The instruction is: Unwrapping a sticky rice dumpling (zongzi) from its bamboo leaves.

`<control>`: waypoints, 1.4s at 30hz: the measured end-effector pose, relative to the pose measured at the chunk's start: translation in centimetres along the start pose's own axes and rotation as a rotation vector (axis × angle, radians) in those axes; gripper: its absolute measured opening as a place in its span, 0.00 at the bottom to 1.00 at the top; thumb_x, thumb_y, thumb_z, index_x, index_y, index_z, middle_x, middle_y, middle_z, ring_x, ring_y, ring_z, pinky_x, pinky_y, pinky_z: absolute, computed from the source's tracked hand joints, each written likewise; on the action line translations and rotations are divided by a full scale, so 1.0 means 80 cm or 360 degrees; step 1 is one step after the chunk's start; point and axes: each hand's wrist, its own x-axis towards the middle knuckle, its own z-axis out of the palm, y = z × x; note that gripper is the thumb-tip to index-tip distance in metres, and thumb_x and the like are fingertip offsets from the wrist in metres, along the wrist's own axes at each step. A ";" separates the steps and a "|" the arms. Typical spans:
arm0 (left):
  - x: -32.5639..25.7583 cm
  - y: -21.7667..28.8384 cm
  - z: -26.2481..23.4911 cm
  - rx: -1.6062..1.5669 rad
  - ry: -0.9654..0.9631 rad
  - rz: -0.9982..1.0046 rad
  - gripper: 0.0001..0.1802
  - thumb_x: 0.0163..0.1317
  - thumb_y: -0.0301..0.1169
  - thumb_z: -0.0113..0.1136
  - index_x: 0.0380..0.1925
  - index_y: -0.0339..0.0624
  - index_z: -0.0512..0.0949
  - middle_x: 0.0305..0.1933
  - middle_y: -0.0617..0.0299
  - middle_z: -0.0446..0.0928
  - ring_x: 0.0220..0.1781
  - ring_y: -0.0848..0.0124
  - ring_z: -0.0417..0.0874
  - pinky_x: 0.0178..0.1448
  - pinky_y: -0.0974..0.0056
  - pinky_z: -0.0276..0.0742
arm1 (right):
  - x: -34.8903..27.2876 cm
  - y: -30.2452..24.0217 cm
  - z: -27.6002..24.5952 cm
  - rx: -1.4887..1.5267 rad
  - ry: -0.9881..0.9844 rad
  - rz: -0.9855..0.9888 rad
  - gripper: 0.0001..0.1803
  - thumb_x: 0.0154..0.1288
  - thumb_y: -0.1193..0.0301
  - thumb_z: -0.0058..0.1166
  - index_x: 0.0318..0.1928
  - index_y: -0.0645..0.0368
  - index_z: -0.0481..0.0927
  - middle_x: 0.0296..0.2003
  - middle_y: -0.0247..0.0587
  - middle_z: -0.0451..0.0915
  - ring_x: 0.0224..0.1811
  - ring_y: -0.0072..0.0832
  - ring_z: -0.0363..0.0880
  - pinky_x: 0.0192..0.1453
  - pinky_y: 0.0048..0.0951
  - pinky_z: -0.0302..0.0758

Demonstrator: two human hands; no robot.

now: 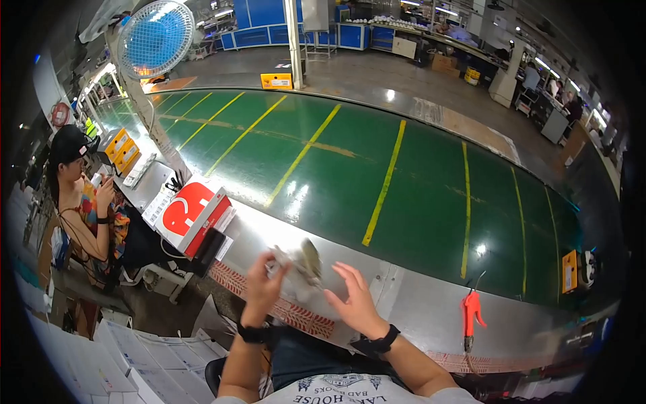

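Observation:
My left hand (266, 279) is raised over the metal bench, its fingers pinched on a small whitish, crumpled-looking thing (276, 258). My right hand (354, 301) is open beside it, the fingers apart and the palm turned inward. Between the two hands is an olive-green, rounded object (310, 257), smeared by motion, with a pale, see-through-looking blur under it. Its kind cannot be made out, nor whether it joins the whitish thing. The fingertips of my right hand come close to the blur; contact is unclear.
A red air blow gun (472, 313) lies at the bench's right. A red-and-white box (195, 214) stands left, near a seated person (84, 202). Beyond the bench (417, 303) runs a green conveyor belt (431, 202) with yellow lines. A yellow box (569, 271) sits far right.

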 end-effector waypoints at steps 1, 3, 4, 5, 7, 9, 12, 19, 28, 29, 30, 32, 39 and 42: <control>-0.023 0.003 0.012 0.0010 -0.0112 0.0037 0.18 0.55 0.29 0.68 0.43 0.35 0.76 0.33 0.59 0.81 0.37 0.72 0.80 0.44 0.67 0.75 | 0.001 -0.012 -0.001 -0.0199 0.0083 -0.0241 0.38 0.61 0.59 0.59 0.68 0.52 0.59 0.63 0.48 0.63 0.63 0.43 0.63 0.66 0.38 0.60; -0.063 0.009 0.031 0.0052 -0.0375 0.0022 0.15 0.56 0.22 0.61 0.44 0.32 0.75 0.37 0.56 0.80 0.39 0.71 0.80 0.46 0.67 0.75 | -0.001 -0.032 0.000 -0.0404 0.0159 -0.0473 0.37 0.61 0.60 0.58 0.68 0.54 0.59 0.61 0.51 0.64 0.59 0.43 0.67 0.61 0.37 0.66; -0.077 0.010 0.046 -0.0083 -0.0463 -0.0041 0.15 0.56 0.20 0.57 0.44 0.32 0.75 0.39 0.55 0.80 0.41 0.71 0.79 0.47 0.67 0.75 | 0.000 -0.036 -0.001 -0.0129 -0.0142 -0.0353 0.37 0.62 0.60 0.57 0.68 0.55 0.58 0.61 0.52 0.63 0.58 0.45 0.68 0.60 0.37 0.67; -0.091 0.011 0.055 -0.0257 -0.0519 -0.0036 0.15 0.55 0.18 0.53 0.45 0.31 0.75 0.40 0.54 0.79 0.43 0.71 0.79 0.47 0.66 0.74 | -0.001 -0.038 -0.001 0.0156 -0.0436 -0.0225 0.37 0.62 0.60 0.57 0.68 0.56 0.58 0.62 0.53 0.63 0.57 0.47 0.69 0.59 0.37 0.68; -0.109 0.012 0.061 -0.0371 -0.0544 -0.0201 0.16 0.55 0.18 0.52 0.45 0.32 0.76 0.39 0.54 0.78 0.40 0.68 0.78 0.45 0.67 0.74 | -0.013 -0.036 0.003 0.0401 -0.0622 0.0152 0.39 0.63 0.59 0.56 0.69 0.58 0.55 0.61 0.58 0.63 0.57 0.47 0.69 0.58 0.37 0.69; -0.113 0.009 0.052 0.0133 -0.0663 0.0137 0.14 0.56 0.20 0.55 0.44 0.33 0.77 0.32 0.55 0.74 0.34 0.67 0.76 0.38 0.66 0.72 | -0.034 -0.029 0.015 0.0185 -0.0327 -0.0013 0.40 0.63 0.57 0.56 0.69 0.59 0.52 0.60 0.62 0.63 0.57 0.51 0.70 0.59 0.40 0.68; -0.120 0.013 0.048 -0.0030 -0.0559 0.0001 0.12 0.58 0.22 0.56 0.43 0.35 0.79 0.27 0.57 0.69 0.28 0.67 0.73 0.33 0.66 0.68 | -0.062 -0.014 0.026 0.0361 -0.0261 0.0092 0.40 0.64 0.58 0.56 0.69 0.59 0.52 0.57 0.62 0.68 0.52 0.51 0.75 0.55 0.41 0.72; -0.113 0.003 0.041 -0.0189 -0.0753 -0.0189 0.08 0.63 0.23 0.54 0.41 0.33 0.78 0.26 0.67 0.68 0.27 0.80 0.70 0.32 0.75 0.67 | -0.073 0.011 0.025 0.0776 -0.0337 0.0358 0.27 0.66 0.64 0.55 0.62 0.57 0.66 0.41 0.44 0.80 0.43 0.27 0.78 0.47 0.28 0.74; -0.134 -0.018 0.051 -0.1007 -0.0561 -0.0643 0.14 0.64 0.23 0.53 0.49 0.37 0.66 0.27 0.67 0.71 0.26 0.81 0.71 0.32 0.76 0.68 | -0.084 0.010 0.033 0.1147 -0.0122 0.0431 0.19 0.70 0.69 0.51 0.58 0.61 0.70 0.36 0.31 0.78 0.38 0.15 0.73 0.43 0.19 0.71; -0.134 -0.018 0.049 -0.1007 -0.0618 -0.0660 0.14 0.64 0.23 0.53 0.49 0.37 0.66 0.27 0.67 0.71 0.26 0.81 0.71 0.32 0.76 0.68 | -0.081 0.010 0.031 0.1161 -0.0079 0.0482 0.19 0.70 0.69 0.51 0.58 0.61 0.70 0.36 0.31 0.78 0.38 0.15 0.73 0.43 0.19 0.71; -0.133 -0.018 0.046 -0.0984 -0.0600 -0.0682 0.15 0.64 0.22 0.53 0.50 0.37 0.65 0.26 0.67 0.70 0.26 0.81 0.71 0.31 0.76 0.68 | -0.077 0.009 0.028 0.1204 -0.0207 0.0466 0.18 0.69 0.69 0.52 0.56 0.60 0.72 0.37 0.30 0.78 0.39 0.14 0.73 0.43 0.18 0.70; -0.132 -0.016 0.045 -0.1013 -0.0573 -0.0718 0.18 0.62 0.20 0.54 0.51 0.38 0.64 0.26 0.67 0.70 0.26 0.81 0.71 0.30 0.77 0.68 | -0.070 0.007 0.020 0.1451 -0.0412 0.0322 0.15 0.67 0.66 0.55 0.49 0.60 0.74 0.36 0.29 0.78 0.37 0.15 0.71 0.41 0.19 0.69; -0.133 -0.011 0.048 -0.1008 -0.0664 -0.0646 0.18 0.61 0.19 0.53 0.52 0.36 0.65 0.27 0.65 0.72 0.23 0.81 0.70 0.29 0.77 0.67 | -0.058 0.011 0.009 0.1005 -0.0437 0.0254 0.09 0.64 0.69 0.56 0.34 0.59 0.70 0.27 0.26 0.71 0.32 0.14 0.66 0.36 0.19 0.66; -0.140 -0.014 0.032 -0.0867 -0.0521 -0.0649 0.15 0.62 0.21 0.54 0.49 0.37 0.68 0.23 0.68 0.69 0.20 0.82 0.68 0.27 0.77 0.65 | -0.060 0.028 0.008 0.0898 0.0037 0.0134 0.11 0.64 0.68 0.56 0.32 0.58 0.68 0.23 0.27 0.68 0.26 0.16 0.65 0.32 0.24 0.66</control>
